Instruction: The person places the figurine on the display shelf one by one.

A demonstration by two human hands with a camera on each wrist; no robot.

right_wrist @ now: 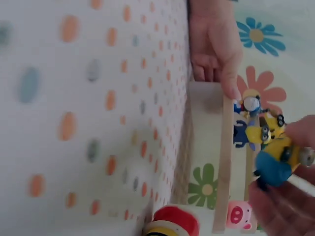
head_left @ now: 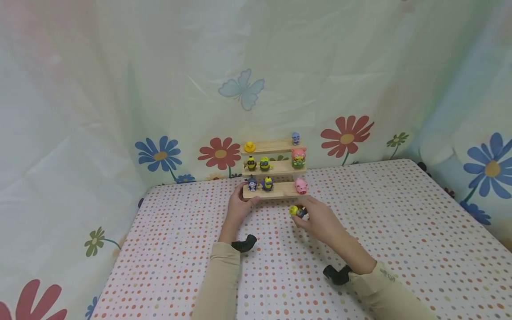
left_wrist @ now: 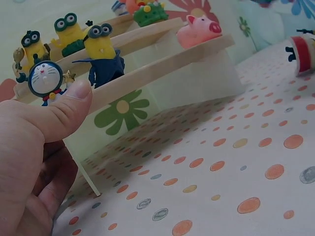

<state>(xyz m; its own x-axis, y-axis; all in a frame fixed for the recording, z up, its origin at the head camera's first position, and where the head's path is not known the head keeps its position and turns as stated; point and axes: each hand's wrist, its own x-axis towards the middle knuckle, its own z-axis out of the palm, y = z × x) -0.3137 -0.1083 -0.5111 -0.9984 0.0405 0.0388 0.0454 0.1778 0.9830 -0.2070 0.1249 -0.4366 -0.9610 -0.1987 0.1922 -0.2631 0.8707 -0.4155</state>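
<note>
Minion figure (head_left: pixel 296 210) sat pinched in my right hand (head_left: pixel 316 220), just in front of the wooden tiered shelf (head_left: pixel 276 192) on the dotted desk (head_left: pixel 400 231). From the head view, the shelf's long boards ran left to right across me, straight ahead of both hands. My left hand (head_left: pixel 240 206) gripped the lowest board's left end, so the right hand carried the toy nearest the pink pig (head_left: pixel 301 185) at the right end.

From the left wrist view, my left thumb (left_wrist: pixel 59 110) pressed on the lowest board beside a blue round-headed cat figure (left_wrist: pixel 45 78), fingers curled beneath.

From the right wrist view, my right fingers (right_wrist: pixel 288 201) held the minion figure (right_wrist: pixel 276 163) close to the boards, apart from them; a red-and-yellow toy (right_wrist: pixel 172 223) lay on the desk below.
</note>
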